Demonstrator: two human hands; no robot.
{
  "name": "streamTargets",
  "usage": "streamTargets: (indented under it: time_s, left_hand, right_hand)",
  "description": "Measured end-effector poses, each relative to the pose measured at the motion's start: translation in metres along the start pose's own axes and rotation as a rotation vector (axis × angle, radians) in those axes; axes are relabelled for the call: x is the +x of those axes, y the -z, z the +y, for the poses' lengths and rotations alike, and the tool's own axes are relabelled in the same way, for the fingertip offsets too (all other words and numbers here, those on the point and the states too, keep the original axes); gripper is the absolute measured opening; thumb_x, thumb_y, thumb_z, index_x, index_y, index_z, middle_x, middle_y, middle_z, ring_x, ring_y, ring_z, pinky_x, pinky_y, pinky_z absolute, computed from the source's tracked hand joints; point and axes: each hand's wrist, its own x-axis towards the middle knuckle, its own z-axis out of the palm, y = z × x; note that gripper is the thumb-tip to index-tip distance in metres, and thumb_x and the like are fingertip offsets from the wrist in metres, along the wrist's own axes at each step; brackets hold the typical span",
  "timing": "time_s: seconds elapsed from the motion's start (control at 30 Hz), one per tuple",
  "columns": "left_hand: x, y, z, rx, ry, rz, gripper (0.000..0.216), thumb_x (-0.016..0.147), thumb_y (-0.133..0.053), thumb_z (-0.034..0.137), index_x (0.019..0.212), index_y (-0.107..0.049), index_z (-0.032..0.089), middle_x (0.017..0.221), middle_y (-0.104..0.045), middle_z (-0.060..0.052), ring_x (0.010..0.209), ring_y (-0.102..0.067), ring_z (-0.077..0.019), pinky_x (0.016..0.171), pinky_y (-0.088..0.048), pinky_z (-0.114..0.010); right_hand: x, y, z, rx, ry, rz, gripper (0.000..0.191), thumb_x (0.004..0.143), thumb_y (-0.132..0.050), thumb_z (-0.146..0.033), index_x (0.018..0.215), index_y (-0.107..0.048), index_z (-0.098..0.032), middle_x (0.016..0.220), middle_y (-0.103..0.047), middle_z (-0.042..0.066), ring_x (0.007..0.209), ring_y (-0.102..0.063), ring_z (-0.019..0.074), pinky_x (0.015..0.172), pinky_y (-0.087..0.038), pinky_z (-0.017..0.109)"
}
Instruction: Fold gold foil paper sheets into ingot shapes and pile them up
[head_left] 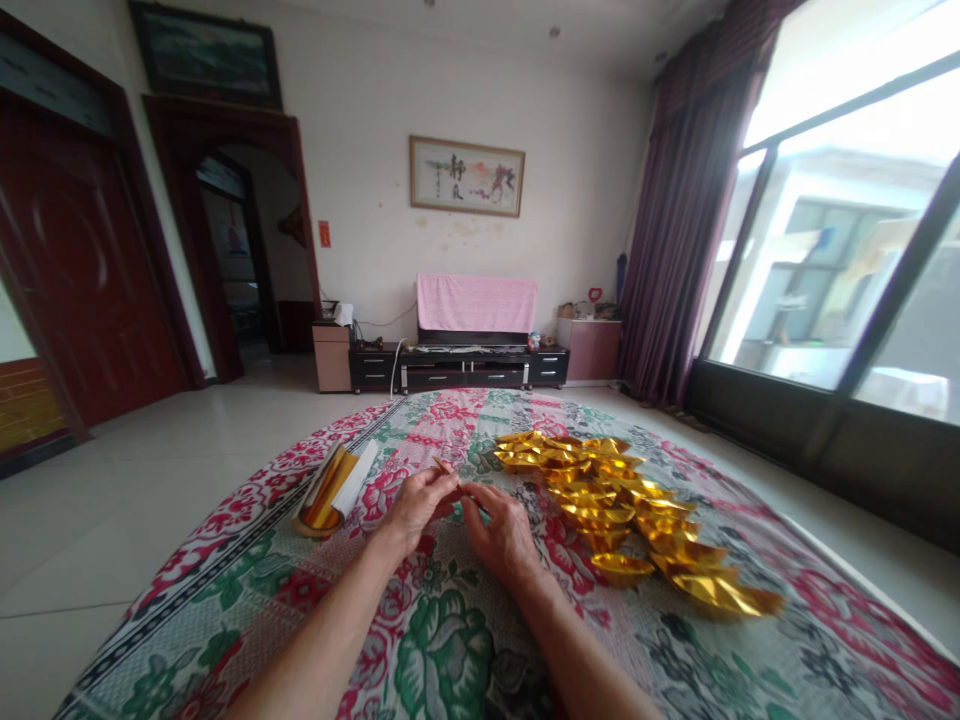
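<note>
Both of my hands meet over the middle of a floral cloth. My left hand and my right hand are closed in a pinch on a small piece of gold paper, whose tip pokes out above the left fingers. To the right of my right hand lies a pile of several folded gold paper ingots, running from the far middle toward the near right. To the left of my left hand rests a curled stack of gold paper sheets with white backs.
The cloth covers a round surface with tiled floor to its left. A low dark TV cabinet with a pink cover stands at the far wall. Dark red doors are at left, large windows and purple curtains at right.
</note>
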Motion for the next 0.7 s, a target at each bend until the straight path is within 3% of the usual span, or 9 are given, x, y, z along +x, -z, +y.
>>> streamTargets:
  time_s: [0.13, 0.27, 0.47, 0.6, 0.7]
  left_hand:
    - [0.000, 0.001, 0.000, 0.049, -0.035, -0.026, 0.037, 0.061, -0.071, 0.040, 0.087, -0.061, 0.016, 0.081, -0.066, -0.003, 0.076, -0.061, -0.0145, 0.066, -0.044, -0.023]
    - [0.001, 0.002, -0.001, 0.095, -0.054, -0.054, 0.041, 0.062, -0.071, 0.042, 0.092, -0.062, 0.016, 0.083, -0.066, -0.004, 0.077, -0.060, -0.0158, 0.067, -0.044, -0.024]
    - [0.000, 0.001, 0.000, 0.117, -0.069, -0.090, 0.044, 0.065, -0.069, 0.042, 0.100, -0.061, 0.016, 0.086, -0.065, -0.003, 0.079, -0.060, -0.0158, 0.066, -0.043, -0.022]
    - [-0.002, -0.001, 0.002, 0.141, -0.087, -0.079, 0.046, 0.063, -0.070, 0.043, 0.101, -0.062, 0.018, 0.088, -0.066, -0.003, 0.081, -0.060, -0.0163, 0.065, -0.043, -0.022]
    - [-0.003, -0.003, 0.003, 0.138, -0.090, -0.068, 0.049, 0.063, -0.070, 0.042, 0.105, -0.060, 0.018, 0.090, -0.066, -0.003, 0.084, -0.060, -0.0171, 0.067, -0.044, -0.023]
  right_hand:
    - [0.001, -0.002, 0.002, 0.133, -0.049, 0.005, 0.023, 0.083, -0.046, -0.025, 0.095, -0.066, -0.020, 0.090, -0.068, 0.003, 0.081, -0.061, 0.0143, 0.075, -0.044, 0.023]
    - [0.003, -0.003, 0.007, 0.215, -0.198, -0.022, 0.022, 0.078, -0.052, -0.031, 0.087, -0.067, -0.018, 0.081, -0.068, 0.003, 0.068, -0.059, 0.0138, 0.063, -0.044, 0.023]
    - [0.005, 0.001, 0.010, 0.459, -0.395, -0.129, 0.030, 0.074, -0.055, -0.038, 0.090, -0.064, -0.015, 0.060, -0.061, -0.001, 0.050, -0.047, 0.0092, 0.048, -0.033, 0.019]
    - [0.005, 0.003, 0.010, 0.534, -0.455, -0.158, 0.029, 0.071, -0.057, -0.036, 0.088, -0.064, -0.015, 0.053, -0.055, -0.004, 0.045, -0.040, 0.0073, 0.045, -0.027, 0.019]
    - [0.006, 0.003, 0.012, 0.553, -0.466, -0.157, 0.029, 0.070, -0.057, -0.035, 0.089, -0.065, -0.015, 0.057, -0.058, -0.003, 0.049, -0.044, 0.0085, 0.048, -0.030, 0.019]
